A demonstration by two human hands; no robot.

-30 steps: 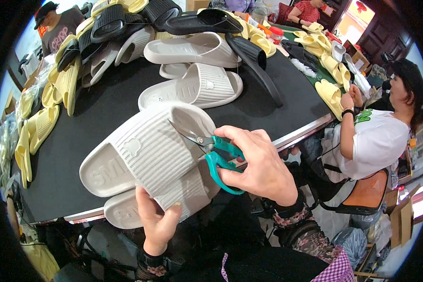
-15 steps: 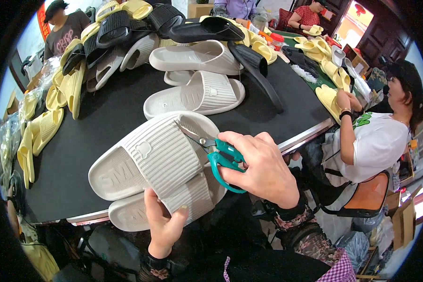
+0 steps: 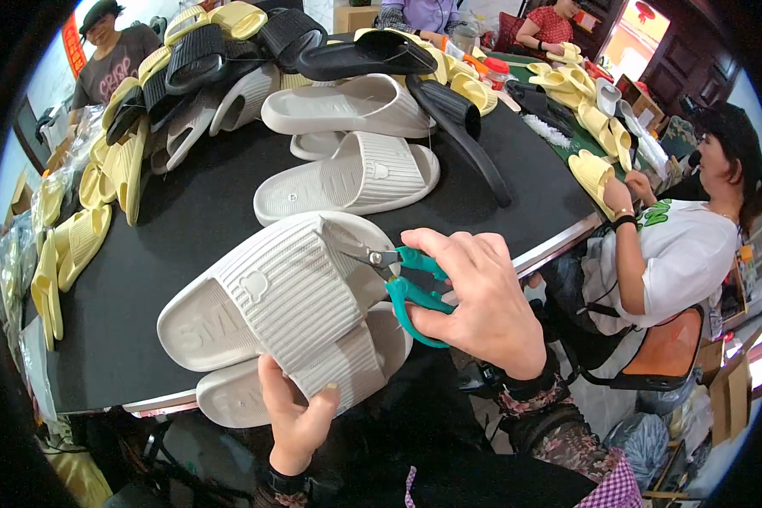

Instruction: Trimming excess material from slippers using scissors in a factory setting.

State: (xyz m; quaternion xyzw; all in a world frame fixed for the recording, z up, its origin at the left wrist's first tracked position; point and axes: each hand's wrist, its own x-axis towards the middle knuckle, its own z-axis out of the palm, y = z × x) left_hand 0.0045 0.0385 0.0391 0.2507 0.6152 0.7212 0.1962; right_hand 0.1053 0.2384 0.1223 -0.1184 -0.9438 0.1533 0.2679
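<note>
Over the desk (image 3: 186,220) edge, the left hand (image 3: 300,415) grips stacked grey slippers (image 3: 271,296) (long axis left-right), the right hand (image 3: 483,305) closed on teal scissors (image 3: 402,284) at their right end.

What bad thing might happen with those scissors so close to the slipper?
The scissors in the right hand touch the top slipper's edge, so they might nick its strap. The left hand pinches two stacked slippers over the table edge; the lower slipper might slide off.

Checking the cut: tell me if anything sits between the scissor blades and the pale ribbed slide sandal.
Nothing visible does. The teal-handled scissors in the right hand already have their blade tips at the pale grey ribbed rubber sandal's strap edge.
</note>
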